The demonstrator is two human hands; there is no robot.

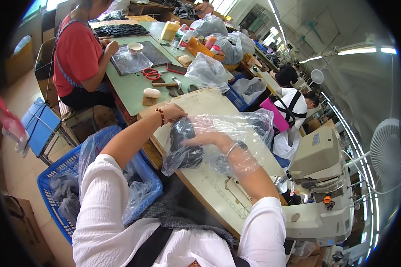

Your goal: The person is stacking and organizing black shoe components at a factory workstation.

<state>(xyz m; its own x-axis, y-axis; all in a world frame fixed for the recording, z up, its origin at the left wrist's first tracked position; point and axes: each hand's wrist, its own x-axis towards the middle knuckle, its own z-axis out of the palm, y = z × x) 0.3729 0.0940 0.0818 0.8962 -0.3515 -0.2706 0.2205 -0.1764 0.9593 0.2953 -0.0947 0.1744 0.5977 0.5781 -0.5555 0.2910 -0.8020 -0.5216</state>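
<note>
A clear plastic bag (249, 129) lies across the pale sewing table (214, 100) in front of me, with dark pieces (182, 133) in its left end. My left hand (174, 111), a beaded bracelet at the wrist, is closed on the bag's upper left edge. Through the film I see my right hand (205, 139) reaching left inside the bag. Its fingers are stretched out against the dark pieces, and a bangle shows at its wrist. What exactly the pieces are, I cannot make out.
A sewing machine (318, 155) stands at the right. At lower left is a blue basket (53, 178) with plastic bags. Another person in red (80, 58) sits at the green table (129, 98), which bears red scissors (151, 74), a hammer (165, 84) and a white bowl (135, 46).
</note>
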